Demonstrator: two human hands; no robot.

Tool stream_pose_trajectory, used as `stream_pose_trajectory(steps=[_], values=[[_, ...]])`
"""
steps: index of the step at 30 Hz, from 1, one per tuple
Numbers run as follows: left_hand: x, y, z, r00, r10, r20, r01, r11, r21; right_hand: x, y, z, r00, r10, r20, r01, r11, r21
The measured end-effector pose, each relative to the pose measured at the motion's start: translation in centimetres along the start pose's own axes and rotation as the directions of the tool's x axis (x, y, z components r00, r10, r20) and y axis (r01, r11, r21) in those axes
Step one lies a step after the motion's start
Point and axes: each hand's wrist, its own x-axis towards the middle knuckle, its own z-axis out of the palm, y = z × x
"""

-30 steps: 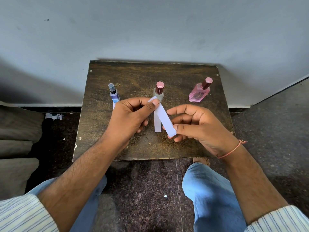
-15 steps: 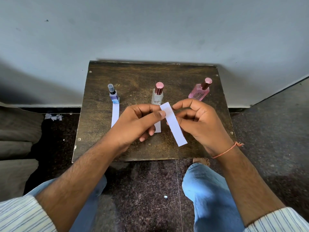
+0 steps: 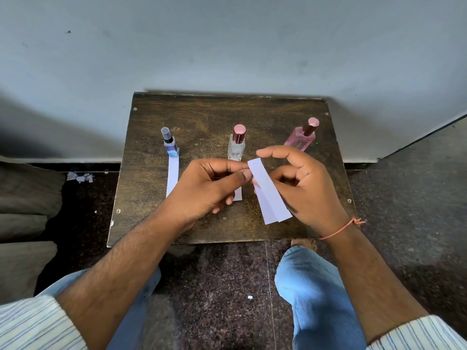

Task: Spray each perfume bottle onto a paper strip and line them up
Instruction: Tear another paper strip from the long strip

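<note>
Here, above the dark wooden table, the left hand pinches the top end of a white paper strip — the right hand curls loosely behind it, its grip unclear — near the pink glass perfume bottle.

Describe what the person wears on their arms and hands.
Both hands, left and right, are bare. Striped pale sleeves are pushed up past the forearms. A thin orange thread bracelet, knotted at the side, circles the right wrist.
</note>
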Motion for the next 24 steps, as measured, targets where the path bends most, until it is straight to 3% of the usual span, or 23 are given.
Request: stream_pose_trajectory(steps=[4, 13, 24], values=[[0.2, -0.3, -0.2, 0.999, 0.053, -0.009, -0.052, 0.992, 0.112, -0.4, 0.3, 0.2, 0.983, -0.184, 0.002, 0.181, 0.962, -0.204], [0.5, -1.1, -0.4, 0.988, 0.158, 0.005, -0.152, 0.945, 0.290, -0.4, 0.8, 0.0, 0.926, -0.375, -0.046, 0.321, 0.846, -0.426], [0.8, -1.6, 0.2, 0.972, 0.229, 0.043, -0.226, 0.883, 0.411, -1.0, 0.6, -0.2, 0.923, -0.384, -0.022, 0.309, 0.774, -0.553]])
